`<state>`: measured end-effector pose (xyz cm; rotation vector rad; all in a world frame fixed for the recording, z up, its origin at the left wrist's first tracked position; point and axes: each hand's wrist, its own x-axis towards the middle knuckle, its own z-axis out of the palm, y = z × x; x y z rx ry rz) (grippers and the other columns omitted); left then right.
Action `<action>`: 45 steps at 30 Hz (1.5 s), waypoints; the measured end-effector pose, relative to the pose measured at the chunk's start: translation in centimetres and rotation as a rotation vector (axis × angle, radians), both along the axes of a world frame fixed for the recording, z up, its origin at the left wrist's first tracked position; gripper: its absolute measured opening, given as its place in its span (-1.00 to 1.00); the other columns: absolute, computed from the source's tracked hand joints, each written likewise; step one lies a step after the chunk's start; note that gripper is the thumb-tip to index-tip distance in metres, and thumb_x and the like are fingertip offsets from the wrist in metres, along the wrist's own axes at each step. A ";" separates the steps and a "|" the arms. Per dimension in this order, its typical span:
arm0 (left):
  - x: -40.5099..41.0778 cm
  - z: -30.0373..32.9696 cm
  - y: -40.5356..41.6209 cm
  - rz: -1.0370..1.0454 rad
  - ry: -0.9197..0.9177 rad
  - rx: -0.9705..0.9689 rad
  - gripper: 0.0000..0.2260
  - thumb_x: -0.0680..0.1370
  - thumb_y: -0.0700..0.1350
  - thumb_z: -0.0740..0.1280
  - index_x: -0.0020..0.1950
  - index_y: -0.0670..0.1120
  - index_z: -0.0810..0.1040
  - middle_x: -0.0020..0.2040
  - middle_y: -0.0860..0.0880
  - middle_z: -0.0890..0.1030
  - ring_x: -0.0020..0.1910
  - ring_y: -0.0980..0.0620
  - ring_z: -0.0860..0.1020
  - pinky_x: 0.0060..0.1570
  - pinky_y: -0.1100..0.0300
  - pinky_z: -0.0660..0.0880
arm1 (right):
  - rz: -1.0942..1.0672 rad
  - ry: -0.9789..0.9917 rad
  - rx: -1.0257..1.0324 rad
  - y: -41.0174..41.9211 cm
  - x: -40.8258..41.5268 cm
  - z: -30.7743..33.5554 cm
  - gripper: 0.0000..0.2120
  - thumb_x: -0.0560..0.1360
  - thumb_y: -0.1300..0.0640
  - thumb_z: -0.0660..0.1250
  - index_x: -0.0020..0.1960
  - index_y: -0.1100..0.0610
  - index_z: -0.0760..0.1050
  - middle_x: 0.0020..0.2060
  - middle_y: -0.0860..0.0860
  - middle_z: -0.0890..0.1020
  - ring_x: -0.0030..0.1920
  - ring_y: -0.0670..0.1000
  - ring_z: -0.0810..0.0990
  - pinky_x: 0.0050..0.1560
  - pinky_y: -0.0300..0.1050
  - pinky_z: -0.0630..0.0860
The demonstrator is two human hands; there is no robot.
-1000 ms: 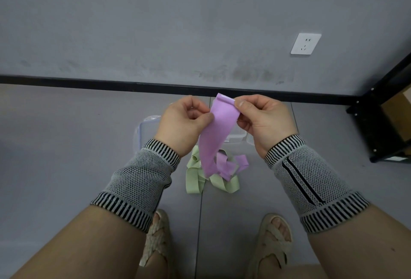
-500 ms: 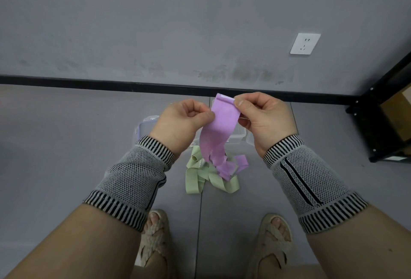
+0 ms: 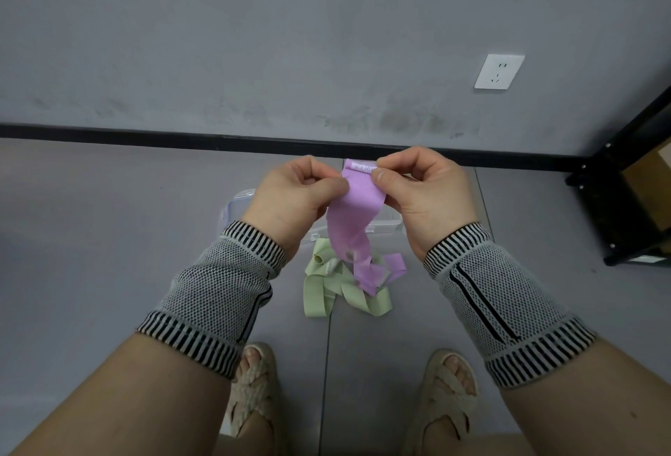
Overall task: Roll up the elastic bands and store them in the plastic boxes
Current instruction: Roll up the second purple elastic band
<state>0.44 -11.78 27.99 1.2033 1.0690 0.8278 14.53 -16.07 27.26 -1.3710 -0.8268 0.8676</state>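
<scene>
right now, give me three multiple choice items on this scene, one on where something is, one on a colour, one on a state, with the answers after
1. Where does the green band lie?
A. on the floor in front of the feet
B. inside the plastic box
C. on the black shelf

2. What colour is the band held in both hands?
A. green
B. purple
C. white

3. How is the top end of the held band?
A. lying flat on the floor
B. knotted round a wrist
C. pinched between both hands with a small fold turned over

Answers:
1. A, it sits loose on the grey floor, nearer the person than the plastic box.
2. B, the purple band hangs down from the left hand and right hand.
3. C, thumbs and fingers grip its top edge, where a narrow fold shows.
</scene>
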 end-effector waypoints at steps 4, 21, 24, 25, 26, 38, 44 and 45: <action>0.0 0.1 0.0 0.010 -0.031 0.003 -0.80 0.45 -0.37 0.32 -0.30 -0.13 0.47 -0.40 -0.08 0.41 -0.41 0.06 0.35 -0.32 0.22 0.34 | 0.025 -0.037 -0.006 -0.1 0.0 0.1 -0.72 0.37 0.42 0.41 -0.33 0.05 0.57 -0.32 0.00 0.64 -0.20 0.03 0.61 0.02 0.16 0.60; -0.2 -0.2 0.2 0.044 0.075 0.138 -0.92 0.50 -0.22 0.38 -0.18 -0.07 0.57 -0.29 -0.09 0.58 -0.34 0.08 0.51 -0.25 0.21 0.44 | 0.105 -0.146 0.038 -0.4 -0.6 0.3 -0.76 0.39 0.39 0.42 -0.24 0.05 0.59 -0.28 -0.04 0.65 -0.23 -0.10 0.60 -0.09 -0.18 0.59; -0.3 0.0 0.1 0.040 0.061 0.173 -0.89 0.52 -0.25 0.34 -0.18 -0.07 0.54 -0.34 -0.06 0.54 -0.41 0.13 0.45 -0.37 0.30 0.39 | 0.163 0.108 0.001 -0.4 -0.2 0.2 -0.84 0.46 0.36 0.36 -0.14 0.12 0.60 -0.19 0.08 0.66 -0.14 0.05 0.65 -0.04 -0.01 0.62; -0.3 0.0 0.1 0.035 0.068 0.184 -0.88 0.52 -0.25 0.34 -0.18 -0.06 0.54 -0.33 -0.08 0.54 -0.41 0.12 0.44 -0.38 0.30 0.38 | 0.168 0.139 -0.018 -0.4 -0.2 0.2 -0.88 0.48 0.33 0.34 -0.14 0.15 0.60 -0.19 0.14 0.66 -0.14 0.09 0.65 -0.05 0.02 0.62; -0.3 0.0 0.1 0.028 0.075 0.195 -0.87 0.52 -0.25 0.34 -0.18 -0.05 0.54 -0.32 -0.11 0.53 -0.39 0.09 0.43 -0.36 0.28 0.37 | 0.167 0.127 -0.035 -0.5 -0.1 0.2 -0.89 0.49 0.31 0.34 -0.15 0.16 0.59 -0.20 0.17 0.66 -0.16 0.11 0.65 -0.06 0.06 0.62; -0.1 0.1 -0.2 0.023 -0.023 0.136 -0.89 0.51 -0.26 0.35 -0.19 -0.08 0.54 -0.35 -0.01 0.57 -0.40 0.10 0.46 -0.28 0.22 0.41 | 0.115 -0.102 0.010 -0.5 -0.1 0.1 -0.78 0.41 0.38 0.41 -0.23 0.07 0.57 -0.27 0.01 0.65 -0.17 0.03 0.63 0.01 0.06 0.62; -0.3 0.0 -0.1 -0.011 0.072 0.263 -0.81 0.50 -0.34 0.31 -0.19 -0.06 0.51 -0.30 0.03 0.54 -0.34 0.16 0.47 -0.32 0.37 0.39 | 0.189 0.012 -0.045 -0.6 -0.1 0.2 -0.86 0.46 0.33 0.38 -0.16 0.10 0.59 -0.21 0.12 0.67 -0.15 0.08 0.66 -0.01 0.10 0.62; -0.3 0.0 -0.1 -0.013 0.088 0.275 -0.81 0.50 -0.34 0.31 -0.18 -0.05 0.50 -0.30 0.04 0.55 -0.34 0.17 0.47 -0.33 0.39 0.39 | 0.198 -0.015 -0.058 -0.6 -0.1 0.2 -0.86 0.46 0.32 0.39 -0.18 0.10 0.59 -0.20 0.17 0.68 -0.15 0.11 0.66 -0.02 0.12 0.62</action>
